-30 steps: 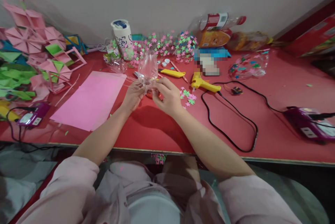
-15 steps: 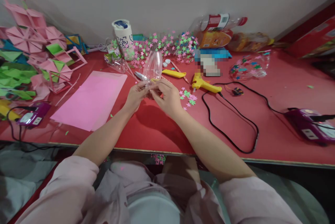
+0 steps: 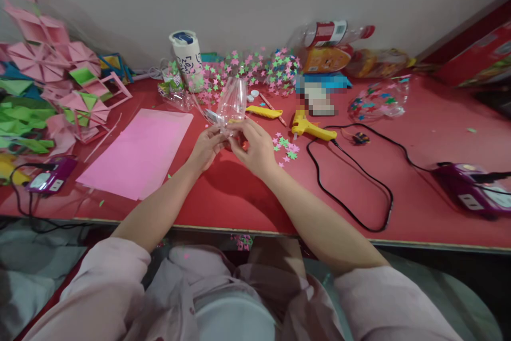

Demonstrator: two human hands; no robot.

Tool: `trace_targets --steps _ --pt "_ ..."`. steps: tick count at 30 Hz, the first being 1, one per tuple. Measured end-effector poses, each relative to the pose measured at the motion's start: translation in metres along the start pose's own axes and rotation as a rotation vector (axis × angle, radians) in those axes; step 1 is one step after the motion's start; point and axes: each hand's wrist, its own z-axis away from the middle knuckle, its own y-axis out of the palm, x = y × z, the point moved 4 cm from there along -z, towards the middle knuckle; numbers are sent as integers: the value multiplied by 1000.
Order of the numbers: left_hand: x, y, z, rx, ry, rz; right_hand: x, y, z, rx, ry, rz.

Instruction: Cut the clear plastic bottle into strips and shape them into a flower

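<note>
My left hand is closed, its fingertips pinching the near end of a clear plastic piece that looks like part of a cut bottle. My right hand meets it there, thumb and fingers closed on the same end. The plastic points away from me over the red tabletop. Below my right fingers shows a small red thing that I cannot make out. A yellow-handled cutter lies just beyond my right hand, with a pencil behind it. Paper stars lie to its right.
A yellow glue gun with a looping black cord lies right. Pink paper sheets lie left, beside folded paper shapes. A white cup, clear containers with stars and plastic bottles line the wall. Purple power strips sit right and left.
My hands stay at the near end of the clear plastic piece, with slight finger movement. The view has shifted a little; the things on the table keep their places.
</note>
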Motion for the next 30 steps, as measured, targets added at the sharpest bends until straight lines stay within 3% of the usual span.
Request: trace_targets --steps 8,30 --pt "-3 0 3 -14 -27 71 0 -10 -1 -139 45 -58" --pt "0 6 7 19 -109 44 -7 -7 -1 -115 245 -3"
